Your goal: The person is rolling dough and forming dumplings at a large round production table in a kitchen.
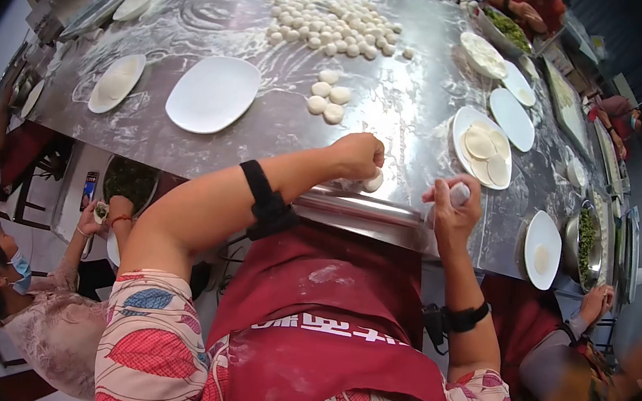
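Observation:
My left hand [357, 155] is closed at the table's near edge. A small round piece of dough [373, 180] shows just under its curled fingers, which seem to pinch it; the grip is partly hidden. To the right, my right hand [456, 213] is wrapped round a short, floury rolling pin [460, 193], whose pale end sticks out by the thumb. A loose group of flattened dough pieces [339, 95] lies ahead of my left hand. Beyond my right hand, a white plate [459, 155] holds several thin round wrappers [482, 142].
Many dough balls [330, 25] are spread over the floured steel table [282, 128]. White plates [214, 95] stand left and right. A bowl of green filling [587, 241] sits at the right. Co-workers are on both sides; one person's hand [121, 208] at left works near another filling bowl.

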Demonstrator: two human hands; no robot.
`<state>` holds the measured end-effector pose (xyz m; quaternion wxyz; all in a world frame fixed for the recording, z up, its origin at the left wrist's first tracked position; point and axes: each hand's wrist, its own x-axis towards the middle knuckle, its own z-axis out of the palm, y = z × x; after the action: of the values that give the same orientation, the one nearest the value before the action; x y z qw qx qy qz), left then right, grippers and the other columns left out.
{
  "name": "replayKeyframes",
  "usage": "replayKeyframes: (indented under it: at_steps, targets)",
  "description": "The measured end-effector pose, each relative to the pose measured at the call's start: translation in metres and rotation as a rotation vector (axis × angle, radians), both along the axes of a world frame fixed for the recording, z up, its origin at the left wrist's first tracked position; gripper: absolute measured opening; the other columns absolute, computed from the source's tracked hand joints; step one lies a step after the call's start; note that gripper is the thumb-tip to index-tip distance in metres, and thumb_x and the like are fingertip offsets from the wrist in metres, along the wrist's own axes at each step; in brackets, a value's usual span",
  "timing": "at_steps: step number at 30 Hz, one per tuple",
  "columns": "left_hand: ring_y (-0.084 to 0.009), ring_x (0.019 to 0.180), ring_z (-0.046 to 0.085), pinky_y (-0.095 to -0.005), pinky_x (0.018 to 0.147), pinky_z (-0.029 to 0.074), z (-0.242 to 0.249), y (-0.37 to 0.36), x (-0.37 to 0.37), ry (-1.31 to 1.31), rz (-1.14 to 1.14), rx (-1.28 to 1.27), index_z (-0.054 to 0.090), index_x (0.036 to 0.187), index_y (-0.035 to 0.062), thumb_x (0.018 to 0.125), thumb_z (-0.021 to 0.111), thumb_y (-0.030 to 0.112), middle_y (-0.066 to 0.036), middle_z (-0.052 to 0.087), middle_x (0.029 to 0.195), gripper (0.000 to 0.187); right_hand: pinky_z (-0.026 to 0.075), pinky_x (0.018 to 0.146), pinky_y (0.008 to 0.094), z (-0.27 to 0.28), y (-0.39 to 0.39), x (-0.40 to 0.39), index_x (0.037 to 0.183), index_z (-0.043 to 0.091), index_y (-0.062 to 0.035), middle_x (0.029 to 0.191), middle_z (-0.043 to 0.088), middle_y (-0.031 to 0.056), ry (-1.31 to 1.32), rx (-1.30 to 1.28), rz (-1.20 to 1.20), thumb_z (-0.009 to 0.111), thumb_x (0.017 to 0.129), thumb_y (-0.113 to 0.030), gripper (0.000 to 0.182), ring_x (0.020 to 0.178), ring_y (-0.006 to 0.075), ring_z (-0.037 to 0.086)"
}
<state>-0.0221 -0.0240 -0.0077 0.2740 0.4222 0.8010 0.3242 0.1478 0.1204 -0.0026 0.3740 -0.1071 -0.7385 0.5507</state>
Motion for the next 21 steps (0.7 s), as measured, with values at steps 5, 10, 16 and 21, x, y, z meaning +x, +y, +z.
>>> replayKeyframes:
  at_steps: [5, 10, 16, 21]
  targets:
    - [-0.0251, 0.074, 0.064, -0.035, 0.067, 0.049, -0.002, 0.002, 0.01, 0.113, 0.044, 0.033, 0.069, 0.084, 0.0033, 0.069, 0.067, 0.012, -0.014, 0.067, 0.078, 0.018, 0.04, 0.042, 0.023, -0.001, 0.016, -0.046, 0.09, 0.048, -0.0049, 0.061, 0.053, 0.0032, -0.044, 0.04, -0.035, 0.065, 0.084, -0.004, 0.018, 0.048, 0.0086, 0.053]
    - [-0.028, 0.068, 0.065, -0.0367, 0.066, 0.05, -0.009, -0.004, 0.014, 0.215, 0.041, 0.135, 0.071, 0.082, 0.0027, 0.07, 0.066, 0.014, -0.016, 0.067, 0.074, 0.017, 0.04, 0.043, 0.0242, -0.004, 0.01, -0.017, 0.087, 0.048, -0.0047, 0.063, 0.052, 0.0044, -0.085, 0.112, -0.112, 0.065, 0.083, -0.003, 0.018, 0.049, 0.0088, 0.052]
    - [-0.0303, 0.075, 0.066, -0.0379, 0.07, 0.051, 0.002, -0.003, 0.04, 0.175, 0.129, 0.034, 0.071, 0.086, 0.0033, 0.076, 0.065, 0.018, -0.018, 0.067, 0.078, 0.019, 0.044, 0.054, 0.0331, -0.024, 0.026, -0.039, 0.089, 0.05, -0.0024, 0.071, 0.054, 0.0144, -0.045, 0.365, -0.266, 0.068, 0.078, -0.004, 0.021, 0.058, 0.0227, 0.057]
    - [-0.0295, 0.073, 0.066, -0.0376, 0.069, 0.051, 0.001, 0.005, 0.018, 0.16, -0.01, 0.022, 0.07, 0.083, 0.0014, 0.072, 0.065, 0.014, -0.019, 0.067, 0.076, 0.017, 0.045, 0.055, 0.0315, -0.023, 0.027, -0.031, 0.092, 0.05, -0.0042, 0.076, 0.055, 0.0139, -0.134, 0.281, -0.226, 0.068, 0.079, -0.005, 0.023, 0.059, 0.0223, 0.057]
